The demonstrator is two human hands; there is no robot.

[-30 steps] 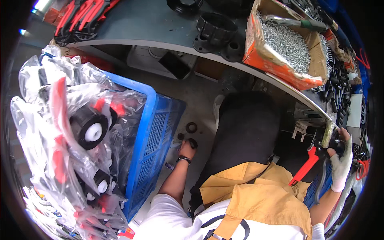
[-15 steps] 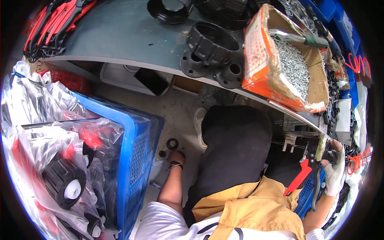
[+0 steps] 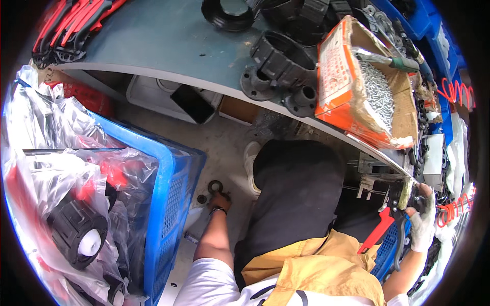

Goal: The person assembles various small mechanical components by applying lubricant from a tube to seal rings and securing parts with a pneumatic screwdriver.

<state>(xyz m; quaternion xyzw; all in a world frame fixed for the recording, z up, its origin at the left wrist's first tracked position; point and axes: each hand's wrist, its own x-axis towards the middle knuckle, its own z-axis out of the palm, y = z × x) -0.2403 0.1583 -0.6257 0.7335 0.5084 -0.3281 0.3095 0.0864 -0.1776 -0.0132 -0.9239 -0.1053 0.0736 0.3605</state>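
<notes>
Down by the floor, my bare left hand point(image 3: 220, 202) has its fingers bent at the near rim of a black ring point(image 3: 215, 185); its fingertips are small and partly hidden. A smaller dark round piece point(image 3: 202, 199) lies just left of the ring. My right hand point(image 3: 422, 224), in a pale glove, is closed around the head of a plier-like tool point(image 3: 376, 231) at the table's right edge. One red handle and one black handle hang down from it. The tool's jaws are partly hidden by the fingers.
A blue crate point(image 3: 168, 173) holds plastic-wrapped red and black parts on the left. The grey-green table point(image 3: 153, 41) carries red-handled tools point(image 3: 76, 25), black plastic housings point(image 3: 280, 56) and an orange carton point(image 3: 334, 76) of screws. Beneath it stands a pale bin point(image 3: 148, 97).
My left hand has shifted slightly forward, its fingers now meeting the ring. The view has shifted a little; my right hand stays on the tool.
</notes>
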